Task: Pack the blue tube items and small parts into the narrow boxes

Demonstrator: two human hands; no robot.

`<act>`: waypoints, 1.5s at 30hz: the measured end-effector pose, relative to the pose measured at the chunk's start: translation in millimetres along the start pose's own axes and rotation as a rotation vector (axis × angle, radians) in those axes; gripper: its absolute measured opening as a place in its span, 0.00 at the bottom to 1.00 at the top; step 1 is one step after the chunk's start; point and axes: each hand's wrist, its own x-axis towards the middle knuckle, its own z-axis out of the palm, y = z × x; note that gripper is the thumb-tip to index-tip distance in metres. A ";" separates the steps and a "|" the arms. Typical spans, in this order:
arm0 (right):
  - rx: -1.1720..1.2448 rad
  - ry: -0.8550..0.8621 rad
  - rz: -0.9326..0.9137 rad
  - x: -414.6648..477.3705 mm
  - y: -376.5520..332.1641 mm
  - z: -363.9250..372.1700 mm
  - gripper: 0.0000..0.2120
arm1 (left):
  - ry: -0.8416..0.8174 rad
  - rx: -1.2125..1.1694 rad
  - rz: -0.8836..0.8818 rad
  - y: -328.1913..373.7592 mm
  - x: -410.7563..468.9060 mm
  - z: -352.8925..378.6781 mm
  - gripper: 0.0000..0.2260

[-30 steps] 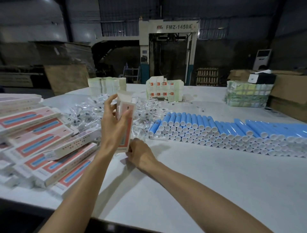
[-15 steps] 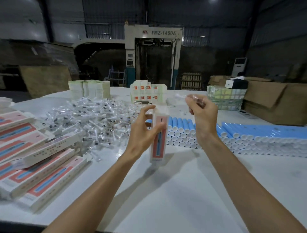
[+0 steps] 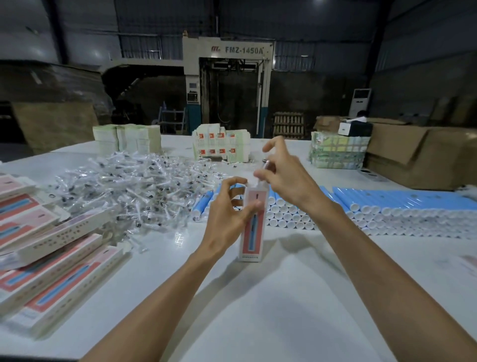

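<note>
Left grip (image 3: 227, 214) curled, right grip (image 3: 284, 181) in pinch.

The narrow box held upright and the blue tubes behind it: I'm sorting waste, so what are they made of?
The narrow pink-and-white box looks like printed paperboard: matt faces, folded flap at top. The blue tubes with white caps look like smooth plastic or laminate, faintly glossy; which, unclear.

The hall at the back lay dim and nearly black, with one ceiling light (image 3: 319, 2) glowing at the top edge. The white tabletop (image 3: 284, 305) was far brighter, lit from above. Soft grey shadows fell on it beside the left forearm (image 3: 160, 305) and the right forearm (image 3: 374, 271). The wide lens bowed the edges, and the blue tubes (image 3: 402, 204) smeared out of focus toward the right. Dark areas looked grainy.
</note>
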 end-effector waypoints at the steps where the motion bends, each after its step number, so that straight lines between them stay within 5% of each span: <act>1: -0.009 -0.032 -0.014 0.3 -2.0 4.0 0.19 | 0.000 -0.003 -0.003 0.2 0.1 0.1 0.24; 11: 0.024 0.069 -0.065 -9.1 -5.4 28.3 0.06 | -0.001 -0.063 -0.037 -1.4 -1.1 -3.7 0.33; 17: -0.001 -0.029 -0.056 -24.3 14.6 39.4 0.15 | 0.001 -0.043 0.003 -6.2 -1.5 -3.4 0.26; 22: 0.432 0.211 -0.005 -36.8 25.9 33.7 0.12 | 0.044 -0.018 0.033 -5.8 -1.6 -4.4 0.21; 45: 0.808 -0.151 0.201 -65.7 64.3 31.6 0.07 | -0.115 -0.166 -0.130 -4.8 -3.9 -12.1 0.08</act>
